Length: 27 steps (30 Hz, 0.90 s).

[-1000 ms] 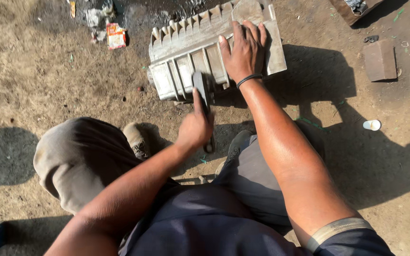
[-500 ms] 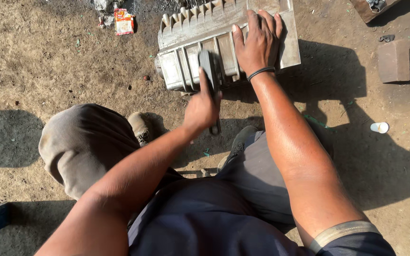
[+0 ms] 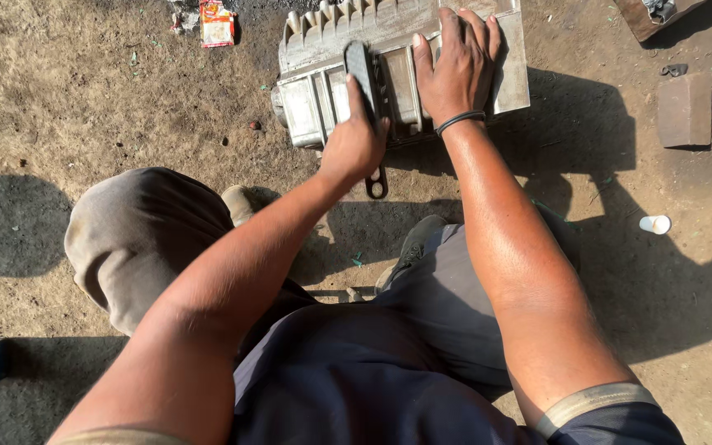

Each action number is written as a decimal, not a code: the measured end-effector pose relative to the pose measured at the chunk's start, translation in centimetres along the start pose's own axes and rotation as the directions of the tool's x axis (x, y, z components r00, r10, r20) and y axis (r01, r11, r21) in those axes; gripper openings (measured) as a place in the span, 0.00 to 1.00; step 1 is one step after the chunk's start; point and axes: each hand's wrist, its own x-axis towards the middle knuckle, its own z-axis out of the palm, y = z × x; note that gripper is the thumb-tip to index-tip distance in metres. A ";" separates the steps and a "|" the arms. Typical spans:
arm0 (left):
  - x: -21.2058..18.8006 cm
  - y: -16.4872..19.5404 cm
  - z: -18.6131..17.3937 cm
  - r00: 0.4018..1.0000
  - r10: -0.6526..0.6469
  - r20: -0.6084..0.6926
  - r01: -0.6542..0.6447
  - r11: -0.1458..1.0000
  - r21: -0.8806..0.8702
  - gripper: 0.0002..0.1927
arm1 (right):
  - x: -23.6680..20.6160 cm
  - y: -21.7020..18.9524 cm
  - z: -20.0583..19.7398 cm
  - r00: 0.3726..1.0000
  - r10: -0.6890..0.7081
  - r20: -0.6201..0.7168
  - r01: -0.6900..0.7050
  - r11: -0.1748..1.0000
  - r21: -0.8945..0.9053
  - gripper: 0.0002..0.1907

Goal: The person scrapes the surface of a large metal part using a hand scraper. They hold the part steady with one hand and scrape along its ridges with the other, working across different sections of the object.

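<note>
Left fingers [image 3: 372, 132] were wrapped round a brush [image 3: 362, 70], bristles on the ribbed casting [image 3: 323, 91] lying on the ground. Right hand [image 3: 455, 70] pressed flat, fingers spread, pinning it. Best: short strokes along ribs, steady downward pressure.

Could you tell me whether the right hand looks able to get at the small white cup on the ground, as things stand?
Probably yes. The right hand lies flat on the metal casing, holding nothing, and the white cup stands on bare ground on that side with nothing between.
</note>
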 end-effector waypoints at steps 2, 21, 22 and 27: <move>0.0 0.6 -0.1 0.999 -0.037 0.015 0.037 0.999 -0.005 0.50 | 0.1 0.0 0.0 0.999 -0.023 -0.022 0.023 1.000 0.018 0.26; -5.0 -0.6 2.4 0.993 -0.071 0.099 0.074 0.997 -0.027 0.53 | -0.1 0.0 -0.2 1.000 -0.002 0.006 0.002 0.999 -0.033 0.24; -4.4 -0.5 2.1 0.991 -0.086 0.104 0.089 0.996 -0.024 0.53 | 0.0 0.0 -0.2 1.000 -0.018 -0.008 0.018 0.999 -0.034 0.24; 0.1 -0.3 0.9 0.999 -0.043 0.007 0.044 0.999 -0.023 0.49 | 0.2 -0.2 -0.4 0.999 -0.040 -0.026 0.040 0.999 -0.012 0.24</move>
